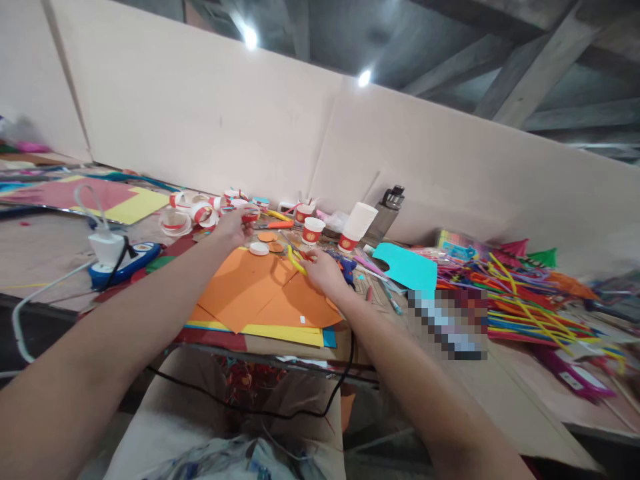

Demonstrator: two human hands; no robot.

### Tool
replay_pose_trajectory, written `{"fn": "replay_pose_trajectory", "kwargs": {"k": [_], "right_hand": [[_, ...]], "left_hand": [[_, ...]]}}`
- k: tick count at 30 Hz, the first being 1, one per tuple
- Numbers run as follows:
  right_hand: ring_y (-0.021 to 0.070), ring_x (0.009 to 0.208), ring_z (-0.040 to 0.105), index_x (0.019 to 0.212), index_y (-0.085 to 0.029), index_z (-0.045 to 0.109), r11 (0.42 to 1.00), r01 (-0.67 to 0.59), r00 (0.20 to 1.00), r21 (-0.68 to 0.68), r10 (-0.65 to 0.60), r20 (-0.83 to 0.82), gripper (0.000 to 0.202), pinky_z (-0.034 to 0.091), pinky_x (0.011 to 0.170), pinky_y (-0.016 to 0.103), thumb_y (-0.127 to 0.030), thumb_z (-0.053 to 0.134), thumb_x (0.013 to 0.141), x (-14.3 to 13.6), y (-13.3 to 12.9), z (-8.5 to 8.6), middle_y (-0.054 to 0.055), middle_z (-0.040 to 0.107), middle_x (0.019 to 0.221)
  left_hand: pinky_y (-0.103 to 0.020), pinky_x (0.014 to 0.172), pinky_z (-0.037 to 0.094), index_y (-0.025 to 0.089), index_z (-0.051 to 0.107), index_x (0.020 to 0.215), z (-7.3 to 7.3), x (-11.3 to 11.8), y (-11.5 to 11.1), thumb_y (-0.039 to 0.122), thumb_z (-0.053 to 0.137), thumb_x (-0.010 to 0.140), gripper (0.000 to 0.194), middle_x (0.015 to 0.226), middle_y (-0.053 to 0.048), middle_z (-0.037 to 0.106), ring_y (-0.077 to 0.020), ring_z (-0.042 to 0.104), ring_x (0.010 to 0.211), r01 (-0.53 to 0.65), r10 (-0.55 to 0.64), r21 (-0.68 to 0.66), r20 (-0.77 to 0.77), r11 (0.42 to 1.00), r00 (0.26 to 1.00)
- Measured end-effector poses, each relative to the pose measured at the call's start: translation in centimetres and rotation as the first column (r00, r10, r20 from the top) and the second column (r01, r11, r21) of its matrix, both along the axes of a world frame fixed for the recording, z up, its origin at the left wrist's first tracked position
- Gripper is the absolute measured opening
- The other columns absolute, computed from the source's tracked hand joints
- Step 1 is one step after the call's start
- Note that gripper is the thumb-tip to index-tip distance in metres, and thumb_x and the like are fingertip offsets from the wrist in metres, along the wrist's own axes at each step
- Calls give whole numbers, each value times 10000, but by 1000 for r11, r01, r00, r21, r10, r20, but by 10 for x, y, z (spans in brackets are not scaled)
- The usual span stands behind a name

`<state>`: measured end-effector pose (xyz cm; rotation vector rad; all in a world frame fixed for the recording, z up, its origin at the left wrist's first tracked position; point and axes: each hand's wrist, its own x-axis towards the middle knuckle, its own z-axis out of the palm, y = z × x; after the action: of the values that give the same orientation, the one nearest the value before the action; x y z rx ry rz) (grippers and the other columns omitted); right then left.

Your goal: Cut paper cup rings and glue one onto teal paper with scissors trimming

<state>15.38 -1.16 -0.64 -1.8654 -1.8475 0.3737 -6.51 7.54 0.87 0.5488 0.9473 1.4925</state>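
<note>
My left hand (234,230) is closed, its fingertips on a red-and-white ring that looks cut from a paper cup (251,214). Over the orange paper sheets (250,287), my right hand (324,270) has its fingers closed around a curved yellow thing (296,260); its exact kind is too blurred to tell. Between the hands lie orange paper discs (268,237) and a white round disc (259,249). A red-and-white paper cup (313,232) stands just beyond my right hand.
More cut cup rings (176,220) lie at the left. Stacked paper cups (357,227) and a dark bottle (385,217) stand behind. A turquoise sheet (407,267) and colourful pipe cleaners (525,303) spread rightward. A blue-and-white power strip (125,263) sits left; a black cable (240,408) hangs in front.
</note>
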Motion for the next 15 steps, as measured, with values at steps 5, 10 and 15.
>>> {"fn": "replay_pose_trajectory", "kwargs": {"k": [5, 10, 15], "right_hand": [[241, 958, 688, 1040, -188, 703, 998, 43, 997, -49, -39, 67, 279, 501, 787, 293, -367, 575, 869, -21, 32, 6, 93, 733, 1029], [313, 1047, 673, 1087, -135, 691, 984, 146, 975, -102, -125, 185, 327, 514, 836, 369, -346, 571, 868, -39, 52, 11, 185, 711, 1090], [319, 1118, 646, 1175, -140, 654, 979, 158, 949, -130, -115, 293, 355, 506, 870, 400, -300, 574, 868, -53, 61, 9, 209, 686, 1160]], "left_hand": [[-164, 408, 391, 151, 581, 723, -2, 5, 0, 110, 590, 735, 43, 520, 9, 579, -77, 485, 400, 3, -3, 4, 29, 1000, 1000], [-180, 467, 460, 131, 582, 712, 0, 8, -2, 68, 556, 741, 75, 528, -11, 585, -90, 537, 453, 19, -21, 22, 71, 1000, 997], [-190, 476, 480, 108, 613, 773, -2, 9, 0, 53, 548, 759, 86, 574, -36, 635, -94, 559, 459, 51, -55, 58, 74, 997, 996]]}}
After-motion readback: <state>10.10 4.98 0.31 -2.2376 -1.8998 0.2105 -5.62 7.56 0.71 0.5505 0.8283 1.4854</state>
